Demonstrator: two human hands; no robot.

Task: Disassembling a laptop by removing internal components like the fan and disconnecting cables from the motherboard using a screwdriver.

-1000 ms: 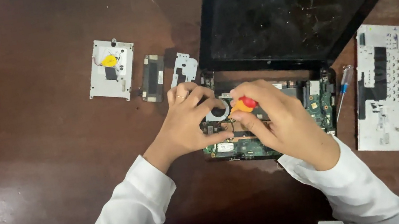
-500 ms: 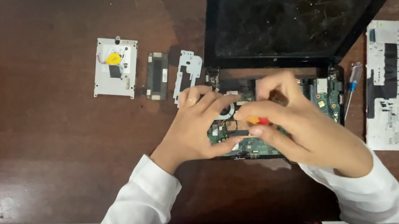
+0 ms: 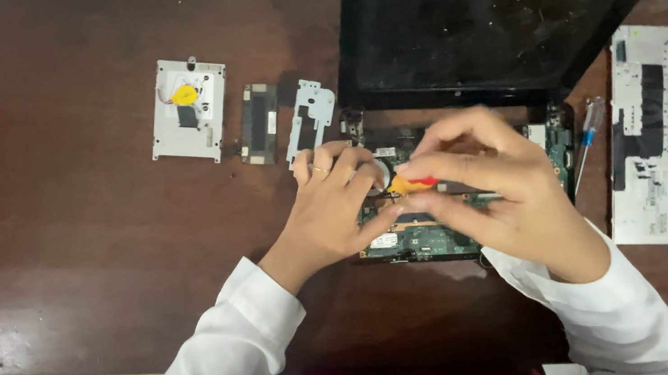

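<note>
My right hand (image 3: 499,186) pinched a small orange screwdriver (image 3: 410,186) over the green board (image 3: 430,239) of the open laptop (image 3: 504,11). My left hand (image 3: 337,205) pressed on the board. My hands hid the screwdriver's tip.

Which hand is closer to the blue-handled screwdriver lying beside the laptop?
Right. The right hand works over the open laptop base, just left of the blue-handled screwdriver but not touching it. The left hand is farther left, on the far side of the right hand.
</note>
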